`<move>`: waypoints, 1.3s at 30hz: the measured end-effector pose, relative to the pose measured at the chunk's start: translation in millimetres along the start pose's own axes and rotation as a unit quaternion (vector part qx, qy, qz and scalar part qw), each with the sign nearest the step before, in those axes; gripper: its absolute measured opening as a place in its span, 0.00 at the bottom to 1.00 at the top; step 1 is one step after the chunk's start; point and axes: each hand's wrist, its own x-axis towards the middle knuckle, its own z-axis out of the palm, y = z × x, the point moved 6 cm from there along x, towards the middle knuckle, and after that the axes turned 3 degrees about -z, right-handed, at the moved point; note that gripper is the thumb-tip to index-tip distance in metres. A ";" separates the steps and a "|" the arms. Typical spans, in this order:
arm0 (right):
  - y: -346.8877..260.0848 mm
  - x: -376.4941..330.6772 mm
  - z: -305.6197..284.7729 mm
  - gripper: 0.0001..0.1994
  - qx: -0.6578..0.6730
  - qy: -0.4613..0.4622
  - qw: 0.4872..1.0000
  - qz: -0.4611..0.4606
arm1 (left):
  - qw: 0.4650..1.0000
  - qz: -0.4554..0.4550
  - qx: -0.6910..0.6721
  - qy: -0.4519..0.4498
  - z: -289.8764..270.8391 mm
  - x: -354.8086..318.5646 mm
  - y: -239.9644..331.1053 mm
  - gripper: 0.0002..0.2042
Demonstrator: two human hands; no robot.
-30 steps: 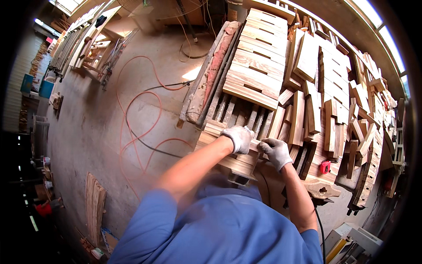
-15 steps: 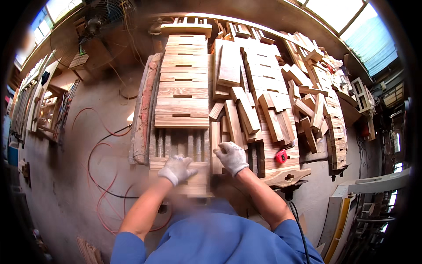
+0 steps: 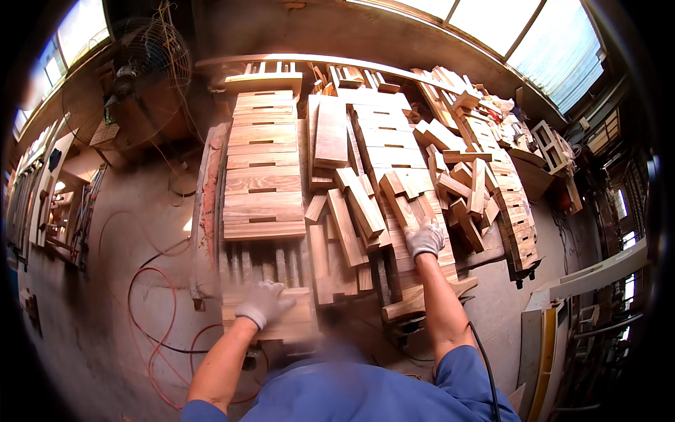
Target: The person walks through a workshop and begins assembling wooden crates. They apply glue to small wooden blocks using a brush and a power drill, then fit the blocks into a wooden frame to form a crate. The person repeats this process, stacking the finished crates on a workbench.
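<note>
I look down on a workbench heaped with cut wooden pieces. My left hand [image 3: 264,304], in a white work glove, lies flat on a wide wooden board [image 3: 271,316] at the near edge of the bench. My right hand [image 3: 425,239], also gloved, reaches further out and rests on short wooden blocks [image 3: 404,204] in the loose pile. Whether its fingers grip a block cannot be told. Beyond the left hand, a row of slotted boards [image 3: 261,165] runs away from me over a slatted frame [image 3: 264,264].
More blocks and stacked boards [image 3: 506,204] fill the right side of the bench. A red hose [image 3: 151,309] loops over the concrete floor at the left. A wire-caged fan [image 3: 144,74] stands at the far left. A black cable [image 3: 481,359] hangs by my right arm.
The view has swung right and centred on the bench. My right hand has moved away from the left one, out to the loose blocks. The left hand stays on the near board.
</note>
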 end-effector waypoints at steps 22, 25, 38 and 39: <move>5.8 -4.3 15.8 0.37 -0.012 -0.127 0.991 0.026 | 0.998 -0.017 0.013 -0.053 -16.9 -1.5 15.0 0.34; 9.4 -1.9 21.7 0.32 0.055 -0.116 0.991 0.024 | 0.999 -0.013 0.011 -0.045 -17.1 -2.3 13.8 0.34; -19.8 -84.4 -13.0 0.14 0.703 -0.294 0.647 0.035 | 0.993 0.033 -0.086 0.075 -15.9 -1.7 19.4 0.32; -29.9 -97.8 -14.1 0.13 0.715 -0.347 0.604 0.056 | 0.987 0.038 -0.124 0.094 -15.5 1.8 21.9 0.34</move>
